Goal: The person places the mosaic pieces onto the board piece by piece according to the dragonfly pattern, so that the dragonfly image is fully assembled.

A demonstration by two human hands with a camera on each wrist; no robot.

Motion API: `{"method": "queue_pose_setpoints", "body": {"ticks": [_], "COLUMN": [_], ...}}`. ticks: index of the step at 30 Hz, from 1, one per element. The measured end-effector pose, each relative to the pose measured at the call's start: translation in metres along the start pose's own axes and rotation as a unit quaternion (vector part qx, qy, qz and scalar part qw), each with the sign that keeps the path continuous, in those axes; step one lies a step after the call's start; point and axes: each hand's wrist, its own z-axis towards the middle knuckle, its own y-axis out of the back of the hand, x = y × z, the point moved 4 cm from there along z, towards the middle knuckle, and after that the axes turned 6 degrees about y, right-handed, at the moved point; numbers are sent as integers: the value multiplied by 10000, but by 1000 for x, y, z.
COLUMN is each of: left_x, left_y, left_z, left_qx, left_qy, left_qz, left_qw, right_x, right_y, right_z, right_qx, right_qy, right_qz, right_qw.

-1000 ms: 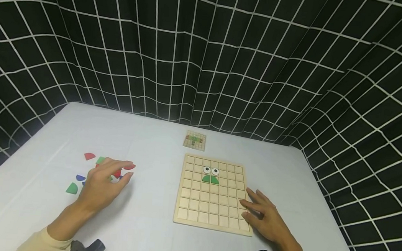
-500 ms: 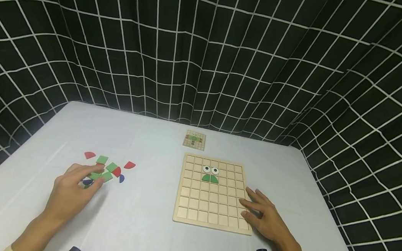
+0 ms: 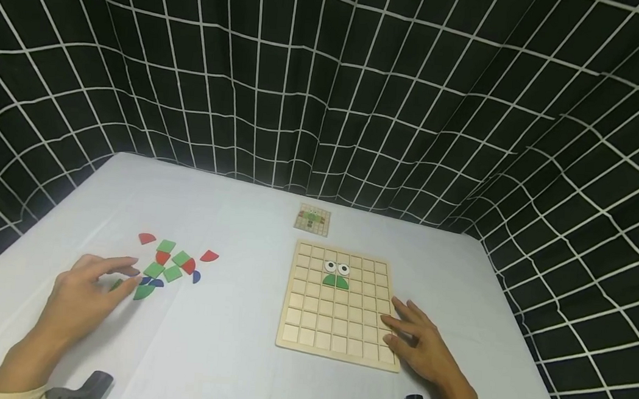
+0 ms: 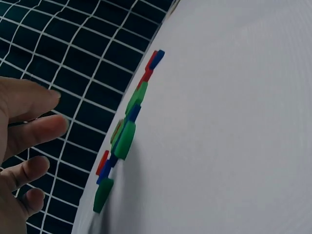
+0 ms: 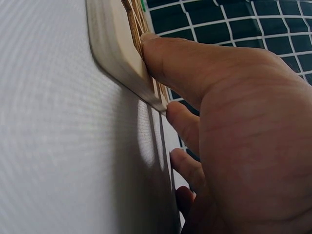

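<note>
My left hand (image 3: 82,292) hovers at the left edge of a loose group of flat coloured pieces, with nothing between thumb and fingers. Nearest to it are a green quarter-round piece (image 3: 144,292) and a blue half-round piece (image 3: 156,283); the hand partly hides another green piece. In the left wrist view, its fingers (image 4: 36,131) hang spread above the table. My right hand (image 3: 423,346) rests at the right edge of the wooden grid board (image 3: 339,328), its thumb and a finger touching the rim. Two eye discs (image 3: 336,268) and two green quarter-round pieces (image 3: 336,280) sit on the board.
A small pattern card (image 3: 313,219) lies behind the board. Green squares (image 3: 173,273) and red quarter-rounds (image 3: 209,256) are scattered on the white table (image 3: 223,340). A black curtain with white grid lines (image 3: 282,87) surrounds the back and sides.
My left hand has moved left and towards me across the pieces, uncovering most of them. My right hand and the board have stayed in place. The head view has tilted slightly.
</note>
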Motion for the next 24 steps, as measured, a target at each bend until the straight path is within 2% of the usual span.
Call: {"method": "queue_pose_setpoints", "body": {"ticks": [4,7,16,24], "left_x": [8,13,20,27], "left_y": [-7,-13,-18,-22], "left_z": [-1,-3,-5,-6], "left_qx": [776,1169,1502,1761], "left_qy": [283,426,420,544], "left_qz": [529,681,676,792], "left_qw": [9952,9899,9854,9797], "right_x": [0,1,0,-1], "right_y": [0,-1,-1,-2], "right_z": [0,-1,-1,-2], "right_qx": [-23,-33,-49,-59], "right_qy": [-41,-78,-84,-92], "right_qz": [-27,-72,-103,-83], "right_qw": [10000,9999,9999,9999]}}
